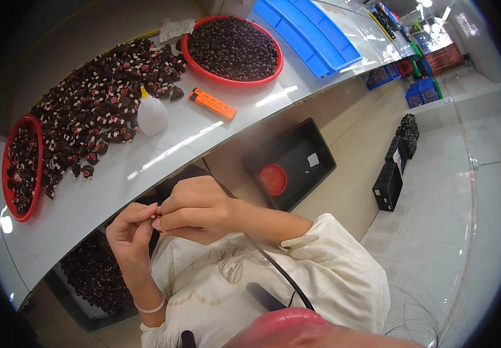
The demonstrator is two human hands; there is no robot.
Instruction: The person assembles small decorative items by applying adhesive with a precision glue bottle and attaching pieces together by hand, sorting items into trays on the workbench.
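Observation:
My left hand [129, 229] and my right hand [197, 209] meet in front of my chest, just off the table's near edge. Their fingertips pinch together on a tiny part, mostly covered by the fingers; a bit of red and something pale show. Beyond them, a large heap of small dark parts with red and pale bits [96, 98] spreads over the white table [163, 152]. A white squeeze bottle with a yellow tip [152, 116] stands at the heap's edge. To its right lies an orange box [212, 104].
A red tray [40, 168] of similar parts sits at the left, a red basin [281, 68] of plain dark pieces at the back. Blue trays [320, 43] lie farther right. Below the table are a black bin [327, 168] with a red dish [273, 179] and another filled bin [96, 322].

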